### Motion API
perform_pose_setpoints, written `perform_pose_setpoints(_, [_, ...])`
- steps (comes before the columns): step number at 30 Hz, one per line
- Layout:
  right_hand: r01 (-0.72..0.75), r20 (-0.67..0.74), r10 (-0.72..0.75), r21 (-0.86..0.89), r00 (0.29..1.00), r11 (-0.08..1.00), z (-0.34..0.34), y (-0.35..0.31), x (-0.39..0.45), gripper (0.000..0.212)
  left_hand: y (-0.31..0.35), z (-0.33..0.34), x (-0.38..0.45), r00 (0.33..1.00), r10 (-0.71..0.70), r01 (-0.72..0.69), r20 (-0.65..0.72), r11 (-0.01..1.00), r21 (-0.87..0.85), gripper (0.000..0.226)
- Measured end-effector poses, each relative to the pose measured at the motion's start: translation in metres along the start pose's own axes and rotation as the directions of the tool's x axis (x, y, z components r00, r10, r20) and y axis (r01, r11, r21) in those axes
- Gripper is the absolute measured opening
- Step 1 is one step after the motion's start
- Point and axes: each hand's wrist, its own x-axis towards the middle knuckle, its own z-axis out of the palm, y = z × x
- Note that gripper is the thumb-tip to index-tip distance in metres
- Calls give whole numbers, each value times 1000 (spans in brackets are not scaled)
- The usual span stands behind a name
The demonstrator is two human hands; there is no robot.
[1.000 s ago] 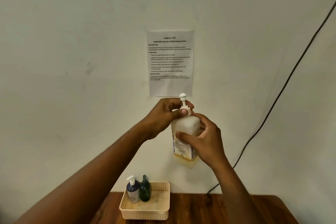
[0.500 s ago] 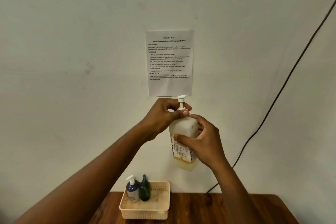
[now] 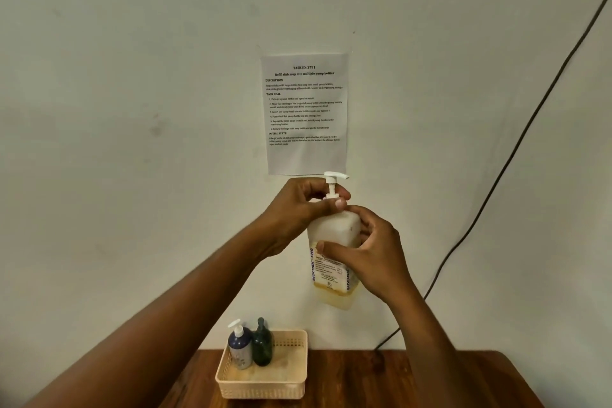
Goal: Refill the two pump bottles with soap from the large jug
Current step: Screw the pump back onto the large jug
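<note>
Both grips closed: right hand (image 3: 374,258) around the translucent square jug (image 3: 332,262), left hand (image 3: 298,212) pinching its white pump collar (image 3: 332,197), high above the wooden surface (image 3: 397,381).

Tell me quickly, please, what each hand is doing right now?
Left hand: closed on the white pump collar of the large translucent soap jug.
Right hand: closed around the jug's body, holding it up.

My forearms were bare to the frame's edge; my left hand (image 3: 299,209) and right hand (image 3: 374,252) wore nothing.
</note>
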Motion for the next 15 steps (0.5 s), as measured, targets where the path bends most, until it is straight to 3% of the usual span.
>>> perform_pose_setpoints(2, [5, 1, -5, 2, 1000, 1000, -2, 0, 1, 64, 0, -3, 2, 999, 32, -32, 7, 999, 18, 20])
perform_pose_setpoints(6, [2, 25, -2, 26, 1000, 1000, -3, 1, 1, 69, 8, -15, 3, 972, -26, 39, 234, 998, -53, 28])
perform_pose_setpoints(8, [-13, 23, 12, 25, 1000, 1000, -1, 4, -1, 66, 8, -15, 3, 958, -62, 80, 279, 995, -53, 30])
perform_pose_setpoints(11, [-32, 12, 32, 19, 999, 999, -2, 8, -1, 64, 5, -9, 1, 973, -95, 103, 212, 994, -28, 29])
perform_pose_setpoints(15, [-20, 5, 20, 5, 1000, 1000, -3, 8, 0, 63, -2, 4, -4, 995, -29, 38, -96, 995, 89, 27])
